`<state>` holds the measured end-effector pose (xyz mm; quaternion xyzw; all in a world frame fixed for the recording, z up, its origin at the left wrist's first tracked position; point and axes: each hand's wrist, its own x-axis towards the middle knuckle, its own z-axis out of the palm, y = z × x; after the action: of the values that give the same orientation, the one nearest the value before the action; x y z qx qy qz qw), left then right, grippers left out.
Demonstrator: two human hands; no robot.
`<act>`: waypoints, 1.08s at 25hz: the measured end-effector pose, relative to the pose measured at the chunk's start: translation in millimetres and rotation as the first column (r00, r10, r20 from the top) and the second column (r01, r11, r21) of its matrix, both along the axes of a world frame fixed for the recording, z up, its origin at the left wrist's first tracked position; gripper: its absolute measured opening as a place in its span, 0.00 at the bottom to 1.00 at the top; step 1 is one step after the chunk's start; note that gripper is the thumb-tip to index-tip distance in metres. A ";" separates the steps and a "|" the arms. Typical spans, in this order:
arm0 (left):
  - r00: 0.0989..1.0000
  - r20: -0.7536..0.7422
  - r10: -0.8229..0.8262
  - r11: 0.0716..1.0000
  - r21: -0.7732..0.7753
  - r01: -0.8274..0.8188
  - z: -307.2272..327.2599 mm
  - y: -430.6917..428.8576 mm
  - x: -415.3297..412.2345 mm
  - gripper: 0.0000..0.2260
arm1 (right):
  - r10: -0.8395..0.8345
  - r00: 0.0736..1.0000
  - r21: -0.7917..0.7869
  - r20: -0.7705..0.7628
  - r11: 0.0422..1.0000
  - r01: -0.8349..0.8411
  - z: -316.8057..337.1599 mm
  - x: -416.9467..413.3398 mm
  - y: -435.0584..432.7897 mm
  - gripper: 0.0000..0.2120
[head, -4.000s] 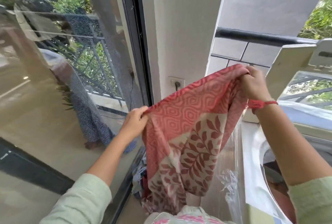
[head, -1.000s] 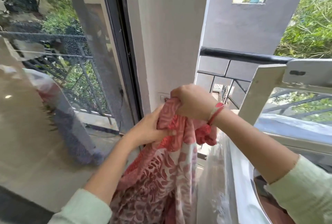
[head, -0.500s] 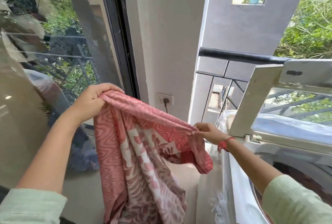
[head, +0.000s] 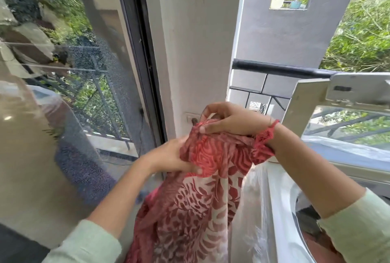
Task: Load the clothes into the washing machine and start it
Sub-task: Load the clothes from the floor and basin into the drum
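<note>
A red and cream leaf-patterned cloth [head: 196, 210] hangs in front of me, gathered at its top. My left hand [head: 168, 157] grips the bunched upper part from the left, thumb pressed on the fabric. Just above it, my right hand [head: 228, 119] pinches the top edge, a red thread band on the wrist. The white top-loading washing machine [head: 280, 210] stands at the lower right with its lid [head: 337, 93] raised; part of the dark drum opening [head: 306, 216] shows behind my right forearm.
A glass sliding door [head: 73, 93] with a dark frame fills the left. A white wall pillar [head: 196, 51] carries a socket [head: 191, 118] with a plug. A black balcony railing [head: 280, 69] runs behind the machine. Clear plastic wrap [head: 251, 220] drapes the machine's left side.
My hands, spread wide half a second ago with the cloth stretched between them, have come together in the middle, bunching its top. The cloth now hangs in a narrower fold.
</note>
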<state>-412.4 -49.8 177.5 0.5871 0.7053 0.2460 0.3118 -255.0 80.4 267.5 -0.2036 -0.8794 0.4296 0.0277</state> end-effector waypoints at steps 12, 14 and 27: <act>0.995 -0.097 0.004 0.886 0.462 0.042 28.2 4.1 -7.2 0.11 | -0.138 0.990 -0.039 0.008 0.990 0.139 -89.2 55.9 31.1 0.05; 0.995 -0.009 0.103 0.878 0.471 -0.087 20.4 -1.1 -20.9 0.07 | -0.251 0.949 -0.370 -0.194 0.914 0.166 -97.3 55.8 26.9 0.08; 0.902 0.422 -0.092 0.952 0.302 -0.044 32.3 24.5 19.3 0.14 | -0.228 0.873 -0.014 -0.431 0.969 0.246 -33.1 21.7 -2.6 0.08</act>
<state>-393.1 -25.3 209.8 0.5678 0.5652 0.4714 0.3687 -233.3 77.7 234.4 -0.2095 -0.8285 0.4389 0.2774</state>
